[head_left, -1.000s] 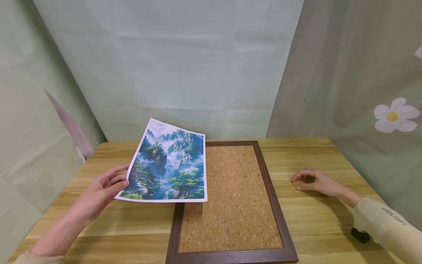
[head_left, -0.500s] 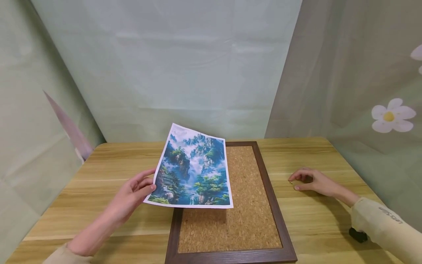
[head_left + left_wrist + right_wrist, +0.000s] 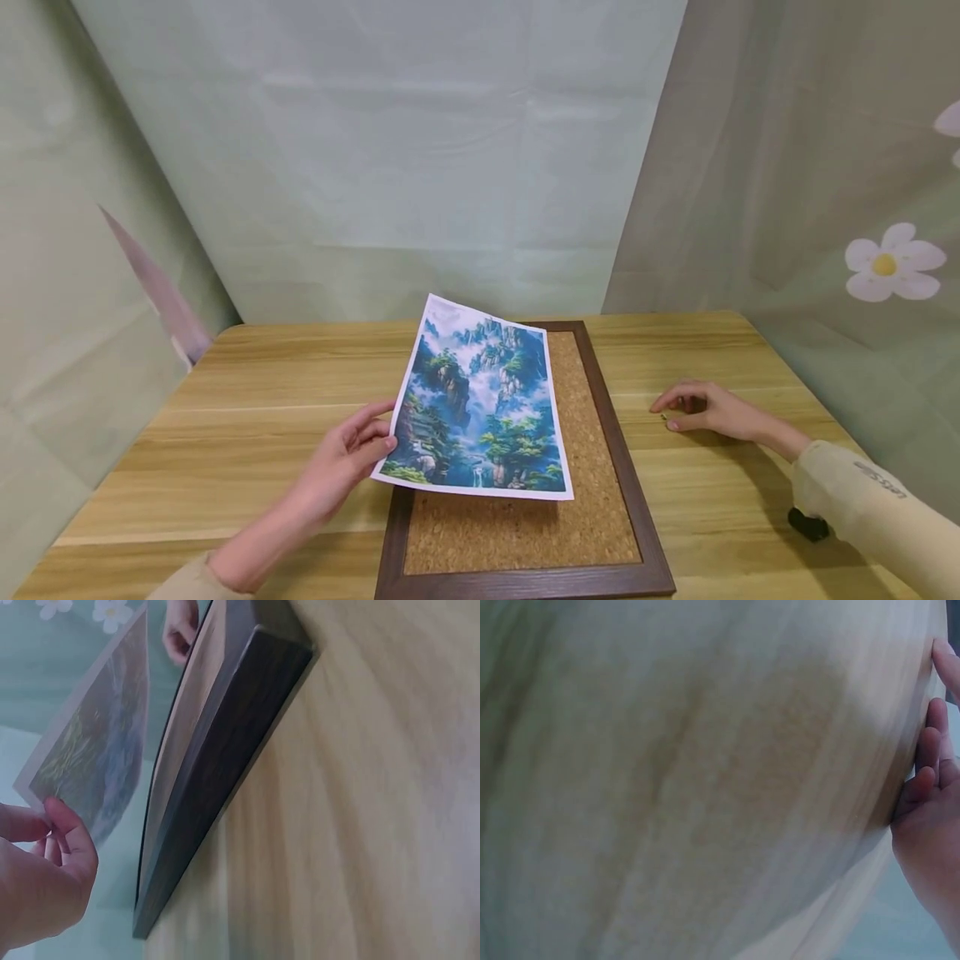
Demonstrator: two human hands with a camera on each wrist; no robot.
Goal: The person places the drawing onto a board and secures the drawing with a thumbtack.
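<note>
Our left hand (image 3: 347, 457) pinches the lower left corner of a landscape print (image 3: 480, 400), thumb on the picture side and fingers beneath, so that the sheet floats tilted above the cork board (image 3: 592, 467) instead of lying on it; the grip at one corner leaves the rest of the paper free to settle flat inside the dark wooden frame (image 3: 525, 581). The left wrist view confirms it: the print (image 3: 97, 742) hangs clear of the frame (image 3: 225, 750), with air between sheet and cork, held only at its corner by our fingertips (image 3: 64, 821). The board lies on the desk (image 3: 247, 392) at the middle of its near edge, running back toward the far edge. Our right hand (image 3: 705, 410) rests on the desk just to the right of the frame, fingers curled with their tips down on the wood; whether they pinch some small object we cannot tell, as the right wrist view is blurred. Against the frames of a second ago, we have carried the print rightward from over the bare desk left of the board until it covers most of the cork, and lower; the right hand has barely shifted.
</note>
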